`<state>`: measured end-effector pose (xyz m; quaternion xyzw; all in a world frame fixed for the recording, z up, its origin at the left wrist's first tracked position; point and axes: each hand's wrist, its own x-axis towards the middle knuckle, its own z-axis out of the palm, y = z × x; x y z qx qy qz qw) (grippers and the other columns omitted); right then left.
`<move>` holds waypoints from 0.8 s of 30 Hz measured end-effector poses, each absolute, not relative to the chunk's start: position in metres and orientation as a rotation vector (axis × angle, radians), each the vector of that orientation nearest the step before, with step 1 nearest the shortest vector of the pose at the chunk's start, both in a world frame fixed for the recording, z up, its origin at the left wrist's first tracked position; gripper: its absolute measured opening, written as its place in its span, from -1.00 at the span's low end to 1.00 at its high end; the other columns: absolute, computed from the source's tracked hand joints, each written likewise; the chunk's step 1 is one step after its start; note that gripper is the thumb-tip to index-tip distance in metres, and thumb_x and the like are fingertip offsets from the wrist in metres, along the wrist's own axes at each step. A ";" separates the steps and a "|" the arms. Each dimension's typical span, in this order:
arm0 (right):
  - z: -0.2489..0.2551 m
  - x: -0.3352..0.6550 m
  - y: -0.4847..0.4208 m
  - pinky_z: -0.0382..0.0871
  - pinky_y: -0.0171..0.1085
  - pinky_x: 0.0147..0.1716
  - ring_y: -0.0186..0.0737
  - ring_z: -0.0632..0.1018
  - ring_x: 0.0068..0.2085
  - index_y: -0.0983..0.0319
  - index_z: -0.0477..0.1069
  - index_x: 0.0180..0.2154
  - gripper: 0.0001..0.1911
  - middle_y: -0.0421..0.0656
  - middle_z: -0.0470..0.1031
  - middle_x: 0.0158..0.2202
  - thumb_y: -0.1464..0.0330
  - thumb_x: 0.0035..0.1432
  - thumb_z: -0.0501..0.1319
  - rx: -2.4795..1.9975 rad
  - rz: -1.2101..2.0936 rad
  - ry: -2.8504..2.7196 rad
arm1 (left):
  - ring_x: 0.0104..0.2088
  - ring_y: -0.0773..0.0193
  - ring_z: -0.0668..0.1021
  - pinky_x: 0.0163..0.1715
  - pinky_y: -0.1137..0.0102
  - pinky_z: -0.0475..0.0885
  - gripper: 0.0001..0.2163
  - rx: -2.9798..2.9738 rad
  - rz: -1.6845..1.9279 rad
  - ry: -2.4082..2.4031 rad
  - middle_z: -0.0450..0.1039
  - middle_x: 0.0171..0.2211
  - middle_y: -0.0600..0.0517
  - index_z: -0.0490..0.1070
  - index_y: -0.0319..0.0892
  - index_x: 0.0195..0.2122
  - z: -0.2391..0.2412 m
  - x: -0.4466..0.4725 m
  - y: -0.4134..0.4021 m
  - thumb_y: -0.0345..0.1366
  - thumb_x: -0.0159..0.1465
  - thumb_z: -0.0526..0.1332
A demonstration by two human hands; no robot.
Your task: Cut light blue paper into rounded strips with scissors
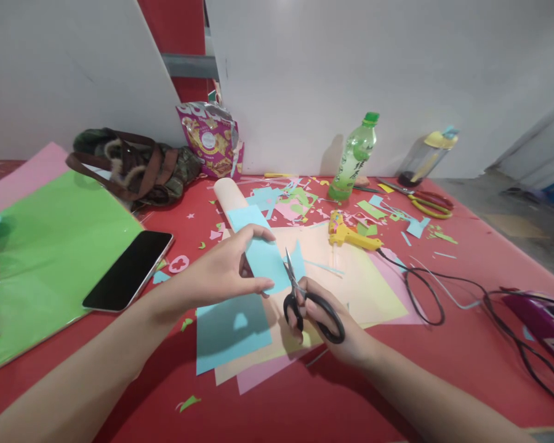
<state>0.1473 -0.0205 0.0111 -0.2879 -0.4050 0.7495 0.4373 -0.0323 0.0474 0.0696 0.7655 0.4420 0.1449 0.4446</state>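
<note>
My left hand (224,267) pinches a light blue paper piece (268,258) above the red table (397,369), thumb below and fingers over its top edge. My right hand (337,326) has its fingers through the black handles of a pair of scissors (305,298). The blades point up and away and sit in the right edge of the blue piece. Under both hands lies a stack of coloured sheets (240,344): blue, peach, pink and yellow.
A phone (129,269) lies on green sheets (50,258) at left. Behind are a bag (133,163), a snack packet (212,138), a green bottle (353,157) and a second bottle (425,157). A yellow glue gun (351,234), red-handled scissors (427,202), black cables (443,289) and paper scraps lie around.
</note>
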 end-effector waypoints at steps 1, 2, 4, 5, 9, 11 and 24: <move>0.011 0.147 -0.020 0.16 -0.36 -0.55 -0.38 0.32 -0.57 0.20 0.10 -0.47 -0.72 -0.27 0.26 -0.57 0.19 -0.01 0.16 -0.715 1.861 -1.017 | -0.54 0.33 0.40 -0.56 0.46 0.28 -0.58 1.902 0.354 1.086 0.28 -0.49 0.15 0.07 -0.06 -0.14 0.070 -0.032 0.047 -0.21 0.01 0.22; 0.011 0.147 -0.020 0.16 -0.35 -0.55 -0.38 0.32 -0.56 0.20 0.11 -0.47 -0.71 -0.27 0.26 -0.57 0.18 -0.01 0.16 -0.716 1.858 -1.025 | -0.53 0.33 0.40 -0.55 0.45 0.29 -0.58 1.903 0.347 1.071 0.28 -0.48 0.14 0.08 -0.06 -0.14 0.069 -0.032 0.047 -0.21 0.02 0.22; 0.011 0.147 -0.021 0.16 -0.35 -0.54 -0.38 0.32 -0.56 0.20 0.11 -0.47 -0.70 -0.27 0.26 -0.56 0.16 -0.03 0.17 -0.718 1.852 -1.039 | -0.53 0.33 0.39 -0.55 0.45 0.30 -0.58 1.901 0.325 1.035 0.26 -0.48 0.15 0.07 -0.05 -0.13 0.068 -0.032 0.046 -0.22 0.02 0.22; 0.011 0.147 -0.021 0.16 -0.34 -0.54 -0.38 0.32 -0.56 0.20 0.10 -0.47 -0.69 -0.27 0.26 -0.56 0.15 -0.03 0.17 -0.720 1.849 -1.044 | -0.53 0.34 0.39 -0.55 0.45 0.30 -0.58 1.904 0.311 1.017 0.25 -0.49 0.15 0.07 -0.04 -0.12 0.067 -0.032 0.046 -0.22 0.03 0.21; 0.010 0.148 -0.021 0.19 -0.34 -0.51 -0.38 0.33 -0.53 0.20 0.10 -0.44 -0.70 -0.27 0.27 -0.55 0.16 -0.02 0.17 -0.723 1.835 -1.053 | -0.49 0.33 0.39 -0.54 0.46 0.32 -0.59 1.950 0.281 0.927 0.24 -0.45 0.13 0.09 -0.03 -0.12 0.065 -0.031 0.044 -0.25 0.02 0.22; 0.009 0.150 -0.021 0.20 -0.33 -0.49 -0.38 0.34 -0.52 0.21 0.11 -0.42 -0.70 -0.27 0.28 -0.54 0.16 -0.01 0.16 -0.719 1.829 -1.059 | -0.46 0.34 0.40 -0.52 0.47 0.34 -0.60 1.937 0.270 0.868 0.23 -0.40 0.12 0.09 -0.03 -0.13 0.066 -0.030 0.042 -0.27 0.03 0.21; 0.013 0.150 -0.023 0.17 -0.37 -0.47 -0.39 0.32 -0.50 0.20 0.16 -0.42 -0.73 -0.30 0.22 -0.55 0.16 -0.02 0.16 -0.737 1.768 -1.054 | -0.45 0.42 0.38 -0.51 0.55 0.34 -0.61 1.981 0.189 0.721 0.25 -0.31 0.12 0.11 -0.04 -0.14 0.071 -0.025 0.034 -0.33 0.02 0.22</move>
